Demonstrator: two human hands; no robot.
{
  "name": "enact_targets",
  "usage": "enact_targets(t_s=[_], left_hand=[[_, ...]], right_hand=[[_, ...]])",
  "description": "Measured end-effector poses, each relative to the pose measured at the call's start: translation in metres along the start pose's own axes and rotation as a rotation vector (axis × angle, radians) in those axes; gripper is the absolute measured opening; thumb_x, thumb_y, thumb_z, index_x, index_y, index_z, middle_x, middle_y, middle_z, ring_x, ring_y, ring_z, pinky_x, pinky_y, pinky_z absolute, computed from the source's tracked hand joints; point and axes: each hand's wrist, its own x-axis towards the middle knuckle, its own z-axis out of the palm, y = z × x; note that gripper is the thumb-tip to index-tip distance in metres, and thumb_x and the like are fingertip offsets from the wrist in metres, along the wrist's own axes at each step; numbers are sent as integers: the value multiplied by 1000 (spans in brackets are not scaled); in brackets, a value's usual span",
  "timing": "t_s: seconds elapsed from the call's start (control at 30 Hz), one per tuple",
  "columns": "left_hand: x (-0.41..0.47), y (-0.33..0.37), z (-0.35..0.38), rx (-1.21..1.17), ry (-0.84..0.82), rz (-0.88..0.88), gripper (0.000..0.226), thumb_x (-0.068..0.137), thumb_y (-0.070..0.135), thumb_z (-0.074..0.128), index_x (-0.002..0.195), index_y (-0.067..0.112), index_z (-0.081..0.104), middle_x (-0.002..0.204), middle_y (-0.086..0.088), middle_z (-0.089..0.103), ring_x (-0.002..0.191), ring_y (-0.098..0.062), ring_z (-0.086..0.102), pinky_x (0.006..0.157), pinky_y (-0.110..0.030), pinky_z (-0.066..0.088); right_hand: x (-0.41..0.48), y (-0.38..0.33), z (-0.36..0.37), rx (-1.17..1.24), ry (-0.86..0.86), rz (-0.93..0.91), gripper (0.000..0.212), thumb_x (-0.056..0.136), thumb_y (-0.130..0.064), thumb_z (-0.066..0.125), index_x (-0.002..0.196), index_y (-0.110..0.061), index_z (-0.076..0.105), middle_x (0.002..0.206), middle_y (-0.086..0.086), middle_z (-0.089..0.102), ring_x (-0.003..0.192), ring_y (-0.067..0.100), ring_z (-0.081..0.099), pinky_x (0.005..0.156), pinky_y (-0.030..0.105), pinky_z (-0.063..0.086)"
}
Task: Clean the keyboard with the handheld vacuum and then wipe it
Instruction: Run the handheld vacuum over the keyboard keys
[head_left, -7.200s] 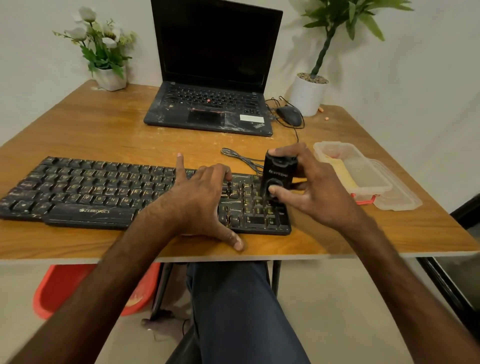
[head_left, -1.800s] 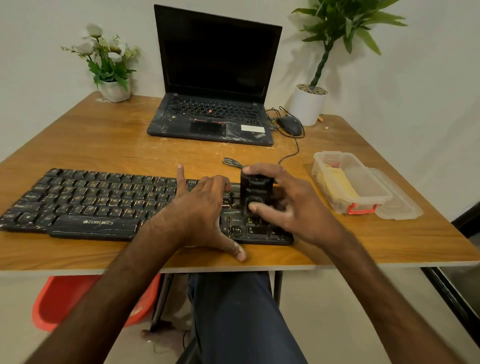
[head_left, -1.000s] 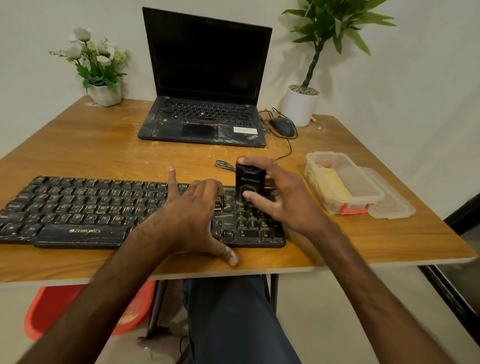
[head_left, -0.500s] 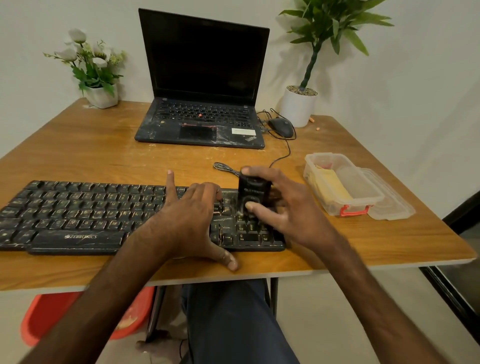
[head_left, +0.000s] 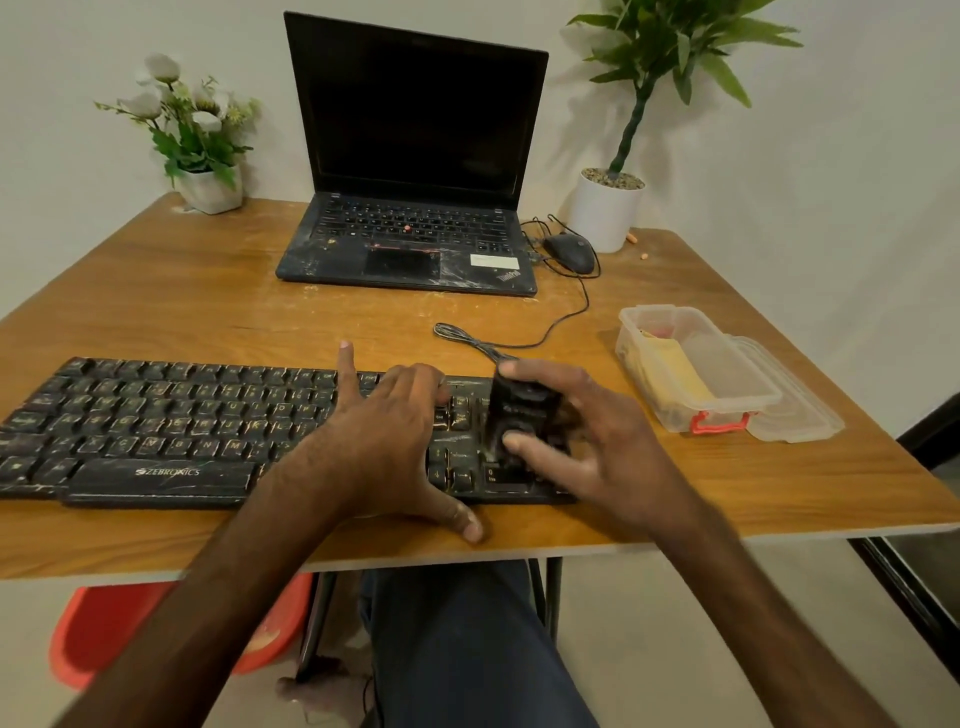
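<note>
A long black dusty keyboard (head_left: 156, 431) lies along the front edge of the wooden table (head_left: 208, 306). My left hand (head_left: 384, 457) rests spread on its right-middle part, thumb down on the table's front edge. My right hand (head_left: 597, 447) grips a small black handheld vacuum (head_left: 519, 415), which stands on the number pad at the keyboard's right end. The vacuum looks blurred. A yellow cloth (head_left: 670, 374) lies inside a clear plastic box (head_left: 722, 415) to the right of the keyboard.
An open black laptop (head_left: 415, 156) stands at the back centre, with a mouse (head_left: 569, 252) and its cable beside it. A white flower pot (head_left: 208, 187) sits back left, a potted plant (head_left: 605, 208) back right. The box's lid (head_left: 810, 415) lies at its right side.
My right hand has slid the vacuum a little toward me and to the right over the number pad. My left hand has stayed on the keyboard.
</note>
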Motion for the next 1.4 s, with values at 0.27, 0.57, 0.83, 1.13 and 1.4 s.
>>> enact_targets(t_s=[0.27, 0.57, 0.83, 1.13, 1.4], left_hand=[[-3, 0, -2, -24, 6, -21, 135, 43, 96, 58, 144, 16, 19, 151, 3, 30, 148, -15, 21, 110, -68, -23], [-2, 0, 1, -9, 24, 12, 135, 43, 97, 56, 144, 15, 18, 150, 1, 31, 147, -16, 23, 111, -69, -19], [-5, 1, -2, -39, 22, -12, 131, 42, 97, 57, 140, 16, 22, 147, 3, 33, 145, -15, 26, 112, -68, -21], [-3, 0, 1, -37, 26, -1, 132, 37, 98, 50, 137, 17, 23, 146, 3, 34, 145, -15, 26, 111, -68, -21], [-4, 1, -1, -40, 10, -16, 134, 36, 97, 50, 139, 16, 22, 146, 3, 33, 145, -15, 25, 111, -69, -20]], right_hand=[[49, 14, 2, -59, -7, 61, 59, 90, -16, 69, 138, -35, 40, 125, -25, 49, 116, 5, 55, 83, 32, 59], [12, -5, 1, 59, -55, 23, 58, 90, -18, 70, 136, -40, 42, 124, -18, 54, 108, 11, 62, 74, 24, 59], [63, 27, 0, -14, 49, 135, 58, 89, -15, 70, 138, -32, 43, 129, -20, 50, 118, 4, 54, 84, 32, 59], [-23, -14, 0, 39, 13, -41, 61, 87, -16, 72, 138, -33, 43, 133, -21, 51, 119, 11, 58, 86, 24, 56], [-30, -21, 11, -133, 66, -107, 59, 89, -18, 71, 139, -31, 43, 123, -2, 57, 110, 10, 58, 83, 24, 55]])
